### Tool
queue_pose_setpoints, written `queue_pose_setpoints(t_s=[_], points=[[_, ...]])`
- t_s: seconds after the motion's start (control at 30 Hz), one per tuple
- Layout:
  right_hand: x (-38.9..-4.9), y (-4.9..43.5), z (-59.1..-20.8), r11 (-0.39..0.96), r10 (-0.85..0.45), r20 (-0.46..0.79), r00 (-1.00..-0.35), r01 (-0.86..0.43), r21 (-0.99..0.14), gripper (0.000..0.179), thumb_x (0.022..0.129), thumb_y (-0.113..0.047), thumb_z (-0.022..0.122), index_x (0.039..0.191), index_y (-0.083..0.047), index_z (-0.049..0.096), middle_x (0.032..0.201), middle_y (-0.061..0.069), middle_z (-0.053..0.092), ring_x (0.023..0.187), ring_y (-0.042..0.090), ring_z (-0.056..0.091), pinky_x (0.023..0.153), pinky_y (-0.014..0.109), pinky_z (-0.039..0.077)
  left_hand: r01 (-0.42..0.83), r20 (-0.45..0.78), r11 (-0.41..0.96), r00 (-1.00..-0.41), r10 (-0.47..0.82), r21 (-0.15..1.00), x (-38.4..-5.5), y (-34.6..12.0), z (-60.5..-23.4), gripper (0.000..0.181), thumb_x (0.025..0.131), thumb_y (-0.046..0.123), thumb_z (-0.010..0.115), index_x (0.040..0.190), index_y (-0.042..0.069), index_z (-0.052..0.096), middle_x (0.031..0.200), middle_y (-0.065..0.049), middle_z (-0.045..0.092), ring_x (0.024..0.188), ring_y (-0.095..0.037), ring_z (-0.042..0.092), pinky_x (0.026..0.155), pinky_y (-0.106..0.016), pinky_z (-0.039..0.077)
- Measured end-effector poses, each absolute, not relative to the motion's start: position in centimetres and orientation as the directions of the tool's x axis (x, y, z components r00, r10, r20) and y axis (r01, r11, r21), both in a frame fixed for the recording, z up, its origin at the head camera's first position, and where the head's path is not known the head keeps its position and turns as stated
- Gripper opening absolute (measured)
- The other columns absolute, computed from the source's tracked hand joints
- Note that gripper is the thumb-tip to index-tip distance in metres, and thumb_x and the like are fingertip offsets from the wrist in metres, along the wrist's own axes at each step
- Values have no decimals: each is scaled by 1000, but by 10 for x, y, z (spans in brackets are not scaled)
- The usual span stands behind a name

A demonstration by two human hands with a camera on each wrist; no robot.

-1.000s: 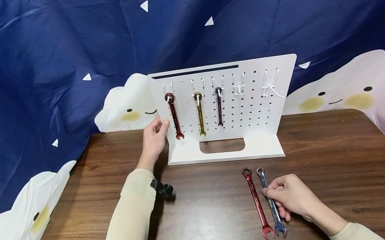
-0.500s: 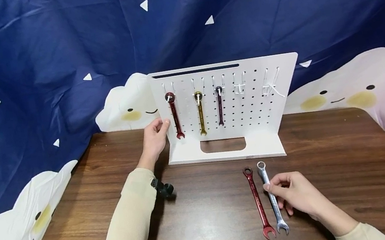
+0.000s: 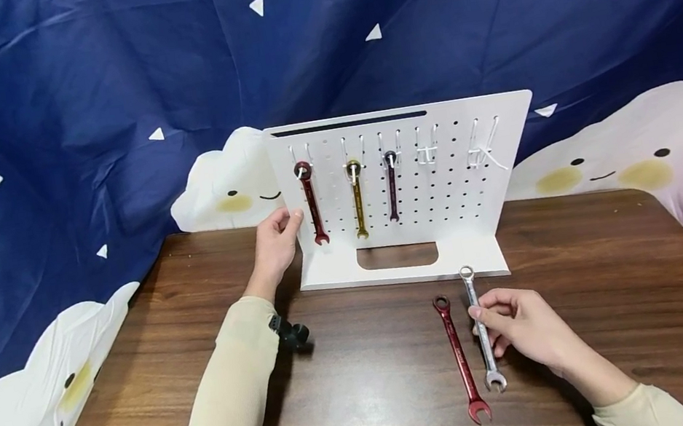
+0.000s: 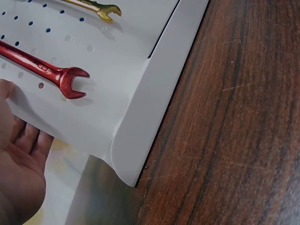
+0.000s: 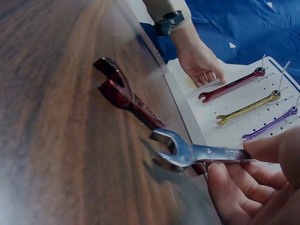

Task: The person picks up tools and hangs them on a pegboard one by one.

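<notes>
My right hand (image 3: 527, 325) pinches a silver combination wrench (image 3: 484, 339) between thumb and fingers. Its ring end points toward the pegboard; in the right wrist view the open end of the silver wrench (image 5: 176, 150) hangs just over the table. A red wrench (image 3: 459, 357) lies on the table to its left. My left hand (image 3: 275, 245) grips the left edge of the white pegboard (image 3: 449, 226), thumb in front and fingers behind. From hooks on the board hang a red wrench (image 3: 312, 206), a yellow wrench (image 3: 358, 203) and a purple wrench (image 3: 393, 190).
Two white hooks, a straight hook (image 3: 428, 154) and a skewed hook (image 3: 486, 153), stick out at the board's right side with nothing on them. The board stands on the wooden table (image 3: 369, 400). A blue cloth (image 3: 316, 40) with printed clouds hangs behind.
My right hand has lifted the silver wrench off the table and moved it forward toward the pegboard. The left hand has stayed on the board's edge.
</notes>
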State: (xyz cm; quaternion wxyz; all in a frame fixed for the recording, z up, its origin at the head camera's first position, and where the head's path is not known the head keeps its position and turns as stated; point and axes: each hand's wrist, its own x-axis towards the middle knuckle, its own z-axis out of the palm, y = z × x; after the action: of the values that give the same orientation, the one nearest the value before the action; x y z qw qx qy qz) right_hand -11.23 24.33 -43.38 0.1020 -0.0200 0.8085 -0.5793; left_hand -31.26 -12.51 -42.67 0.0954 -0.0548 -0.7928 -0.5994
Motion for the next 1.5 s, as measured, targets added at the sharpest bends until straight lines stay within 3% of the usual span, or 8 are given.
queue_pose_setpoints(t_s=[1.0,1.33,1.5], points=[[-147,220,-395,277,-4,90,-996,-88,-957,27,109,-12,65,117,13,68,75,-10,70,60,9,63,58,29,58,209,224,254,-974,-35,945,-313,-125,-428,29,109,21,66,121,-4,75,105,-25,76,87,-8,58,83,-22,46],[-156,212,-378,224,20,145,-989,-137,-965,30,109,-11,63,118,17,67,76,-11,69,63,7,67,58,30,60,229,247,261,-968,-36,938,-314,-126,-429,28,109,22,66,118,-3,76,90,-13,74,81,-10,54,79,-23,44],[-160,209,-373,214,28,155,-988,-145,-966,28,110,-12,62,117,15,68,76,-11,70,66,7,69,60,29,61,223,238,259,-971,-27,940,-314,-125,-429,29,110,22,66,120,-3,75,98,-24,75,84,-10,56,81,-24,45]])
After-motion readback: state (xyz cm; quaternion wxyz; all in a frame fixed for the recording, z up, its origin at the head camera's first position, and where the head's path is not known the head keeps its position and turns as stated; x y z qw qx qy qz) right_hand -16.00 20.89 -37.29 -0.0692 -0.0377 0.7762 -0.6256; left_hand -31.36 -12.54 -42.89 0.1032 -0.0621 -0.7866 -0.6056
